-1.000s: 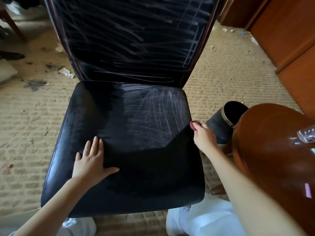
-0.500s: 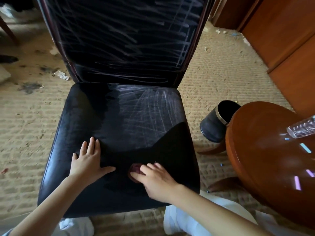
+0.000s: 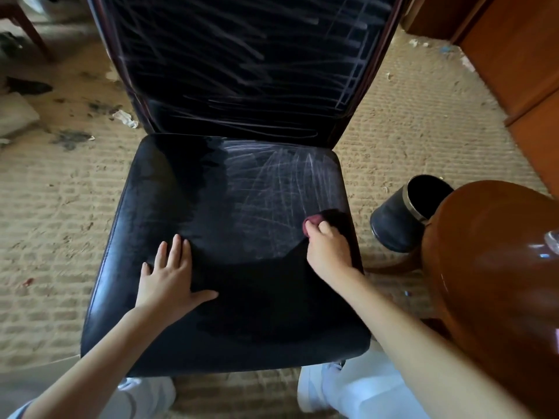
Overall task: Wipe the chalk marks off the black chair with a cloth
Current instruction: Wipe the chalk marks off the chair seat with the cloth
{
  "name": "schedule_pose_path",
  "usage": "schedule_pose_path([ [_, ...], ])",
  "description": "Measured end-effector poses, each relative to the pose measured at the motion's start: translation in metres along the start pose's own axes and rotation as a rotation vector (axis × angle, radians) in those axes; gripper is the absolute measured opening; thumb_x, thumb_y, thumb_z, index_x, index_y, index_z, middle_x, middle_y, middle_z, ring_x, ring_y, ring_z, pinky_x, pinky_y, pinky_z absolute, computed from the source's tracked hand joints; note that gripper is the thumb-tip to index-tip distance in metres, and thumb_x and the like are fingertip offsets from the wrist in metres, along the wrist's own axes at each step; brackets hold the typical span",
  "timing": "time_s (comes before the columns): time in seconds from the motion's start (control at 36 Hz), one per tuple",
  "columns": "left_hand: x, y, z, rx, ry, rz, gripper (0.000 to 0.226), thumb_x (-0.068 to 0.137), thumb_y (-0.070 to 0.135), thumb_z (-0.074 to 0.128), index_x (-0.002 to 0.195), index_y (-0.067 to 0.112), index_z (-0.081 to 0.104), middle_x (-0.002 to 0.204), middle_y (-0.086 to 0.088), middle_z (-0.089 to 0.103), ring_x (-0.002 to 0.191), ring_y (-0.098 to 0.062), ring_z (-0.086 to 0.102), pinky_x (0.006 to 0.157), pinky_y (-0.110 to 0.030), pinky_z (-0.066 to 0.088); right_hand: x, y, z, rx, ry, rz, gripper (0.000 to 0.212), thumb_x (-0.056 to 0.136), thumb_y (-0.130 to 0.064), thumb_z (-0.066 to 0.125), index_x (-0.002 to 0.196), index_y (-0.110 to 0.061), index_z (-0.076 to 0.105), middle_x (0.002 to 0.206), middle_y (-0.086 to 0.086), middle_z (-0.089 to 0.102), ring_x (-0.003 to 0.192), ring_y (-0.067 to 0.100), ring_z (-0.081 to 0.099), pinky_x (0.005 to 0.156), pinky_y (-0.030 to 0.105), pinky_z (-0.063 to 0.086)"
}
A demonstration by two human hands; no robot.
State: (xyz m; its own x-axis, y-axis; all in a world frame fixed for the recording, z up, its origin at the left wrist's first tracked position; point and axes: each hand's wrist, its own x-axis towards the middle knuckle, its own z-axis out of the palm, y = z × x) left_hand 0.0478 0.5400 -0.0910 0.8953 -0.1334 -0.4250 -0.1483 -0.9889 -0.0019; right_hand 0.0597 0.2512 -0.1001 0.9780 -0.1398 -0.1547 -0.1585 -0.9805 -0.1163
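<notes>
The black chair stands in front of me, seat toward me. White chalk marks cover the right rear part of the seat, and more streak the backrest. The front strip of the seat looks dark and wet. My right hand grips a small dark red cloth and presses it on the seat near the right edge, at the border of the chalk. My left hand lies flat on the seat's front left, fingers spread.
A round brown wooden table stands close on the right. A black bin lies tipped on the beige carpet between chair and table. Wooden cabinets line the far right. Scraps and dark stains litter the carpet at left.
My right hand swept with the cloth from the seat's right edge to the front middle, then back up to the right edge. The left hand stayed put.
</notes>
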Motion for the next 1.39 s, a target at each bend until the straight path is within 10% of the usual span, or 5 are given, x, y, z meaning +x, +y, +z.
schedule_pose_path([
  [0.33, -0.001, -0.001, 0.000, -0.050, 0.009, 0.000, 0.119, 0.071, 0.080, 0.047, 0.151, 0.011, -0.007, 0.159, -0.004, -0.014, 0.147, -0.026, -0.006, 0.114, -0.048, 0.021, -0.102, -0.071, 0.002, 0.128, -0.257, -0.641, 0.048, 0.084, -0.006, 0.050, 0.130, -0.019, 0.055, 0.102, 0.016, 0.054, 0.086, 0.040, 0.056, 0.069, 0.042, 0.046],
  [0.67, 0.000, -0.001, 0.003, -0.041, 0.012, 0.002, 0.118, 0.073, 0.080, 0.046, 0.151, 0.011, -0.008, 0.159, -0.005, -0.015, 0.147, -0.026, -0.008, 0.114, -0.048, 0.019, 0.045, 0.056, -0.026, 0.069, -0.002, 0.252, 0.039, 0.098, -0.018, 0.038, 0.136, -0.020, 0.049, 0.135, 0.013, 0.047, 0.116, 0.035, 0.050, 0.090, 0.038, 0.043],
  [0.94, 0.002, 0.002, 0.001, -0.004, -0.002, -0.015, 0.118, 0.073, 0.079, 0.048, 0.151, 0.010, -0.007, 0.159, -0.006, -0.014, 0.147, -0.028, -0.006, 0.112, -0.047, 0.021, -0.046, -0.085, 0.020, 0.079, -0.014, -0.311, 0.044, 0.072, -0.015, 0.041, 0.107, -0.007, 0.066, 0.086, 0.011, 0.059, 0.061, 0.031, 0.059, 0.045, 0.028, 0.043],
  [1.06, 0.000, 0.001, 0.003, -0.007, 0.009, -0.019, 0.113, 0.076, 0.076, 0.048, 0.151, 0.011, -0.008, 0.159, -0.006, -0.015, 0.147, -0.026, -0.005, 0.114, -0.046, 0.022, -0.092, -0.125, 0.027, 0.134, -0.162, -0.517, 0.050, 0.085, -0.013, 0.042, 0.134, -0.005, 0.049, 0.120, 0.018, 0.055, 0.090, 0.039, 0.060, 0.068, 0.043, 0.052],
  [1.39, 0.000, 0.001, 0.000, -0.001, -0.017, -0.022, 0.119, 0.072, 0.081, 0.045, 0.151, 0.012, -0.011, 0.159, -0.004, -0.017, 0.147, -0.025, -0.008, 0.114, -0.046, 0.020, -0.004, 0.002, -0.023, 0.272, 0.133, 0.012, 0.038, 0.099, -0.023, 0.043, 0.136, -0.017, 0.051, 0.118, 0.012, 0.057, 0.101, 0.031, 0.060, 0.082, 0.041, 0.051],
])
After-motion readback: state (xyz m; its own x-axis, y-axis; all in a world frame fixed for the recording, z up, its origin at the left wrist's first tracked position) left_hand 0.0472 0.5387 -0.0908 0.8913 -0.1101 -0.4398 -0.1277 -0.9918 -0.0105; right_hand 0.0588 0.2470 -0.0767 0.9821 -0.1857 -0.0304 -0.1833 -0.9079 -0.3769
